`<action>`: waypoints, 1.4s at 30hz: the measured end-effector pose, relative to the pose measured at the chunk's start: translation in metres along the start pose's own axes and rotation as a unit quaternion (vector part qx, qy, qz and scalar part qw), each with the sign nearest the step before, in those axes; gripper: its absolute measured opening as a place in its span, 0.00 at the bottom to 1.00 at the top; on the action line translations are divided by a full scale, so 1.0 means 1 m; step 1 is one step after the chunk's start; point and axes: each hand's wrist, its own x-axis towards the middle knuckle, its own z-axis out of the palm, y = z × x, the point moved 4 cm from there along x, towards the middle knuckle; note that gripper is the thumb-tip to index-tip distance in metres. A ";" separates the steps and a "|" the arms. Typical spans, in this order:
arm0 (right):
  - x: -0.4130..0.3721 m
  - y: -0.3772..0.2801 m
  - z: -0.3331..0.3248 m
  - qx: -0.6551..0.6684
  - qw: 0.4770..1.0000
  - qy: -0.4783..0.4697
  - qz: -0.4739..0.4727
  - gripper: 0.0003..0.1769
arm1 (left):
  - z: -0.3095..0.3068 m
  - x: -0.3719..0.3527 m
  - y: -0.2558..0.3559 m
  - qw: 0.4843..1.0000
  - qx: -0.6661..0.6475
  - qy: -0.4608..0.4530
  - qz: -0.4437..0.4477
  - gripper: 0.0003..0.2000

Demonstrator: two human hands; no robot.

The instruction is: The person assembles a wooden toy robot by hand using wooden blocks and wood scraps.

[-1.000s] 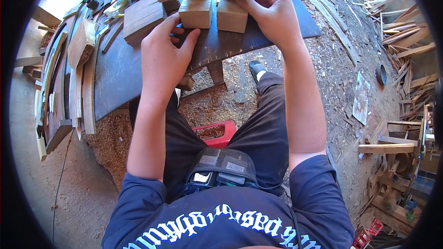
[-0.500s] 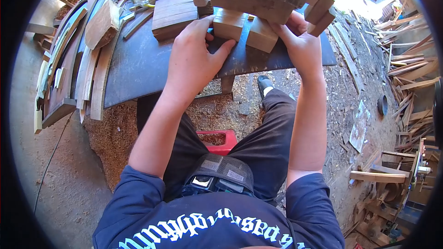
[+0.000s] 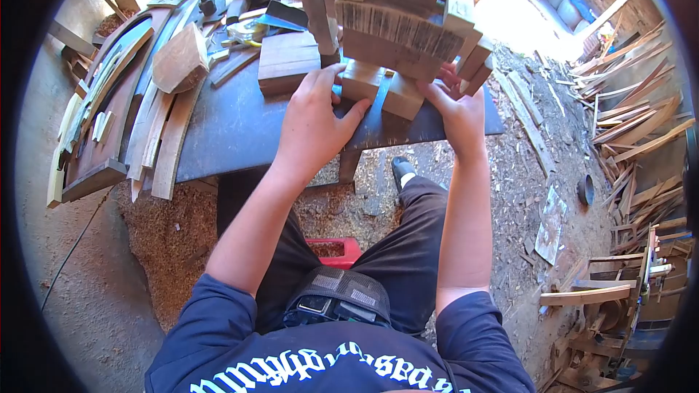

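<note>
My left hand curls at the left end of a small wooden block, its thumb at the near side and its fingers partly hidden. Beside it, a second wooden block sits across a narrow gap with a blue strip in it. My right hand has its thumb against that second block's right side, with the other fingers partly hidden behind. Over both blocks rises a stack of thick wooden pieces, with a broad curved piece at the bottom.
A larger wooden block lies left of the stack on the dark table. Long curved boards and an angular wood chunk crowd the left side. Below are a red stool and sawdust; scrap wood is piled at right.
The head view has tilted up, so the table and stack sit lower in frame and more of the stack's top shows. Both hands stay at the same two blocks.
</note>
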 end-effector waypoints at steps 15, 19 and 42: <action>0.001 -0.130 0.027 -0.315 0.876 0.016 -0.365 0.48 | -0.001 -0.003 -0.007 0.999 -0.047 0.016 0.016 0.27; 0.006 -0.131 0.038 -0.348 0.861 -0.005 -0.370 0.36 | -0.001 -0.002 -0.009 0.998 -0.048 0.024 0.019 0.24; 0.001 -0.099 0.017 -0.257 0.902 0.025 -0.345 0.32 | 0.000 -0.002 -0.007 0.999 -0.008 0.029 0.039 0.15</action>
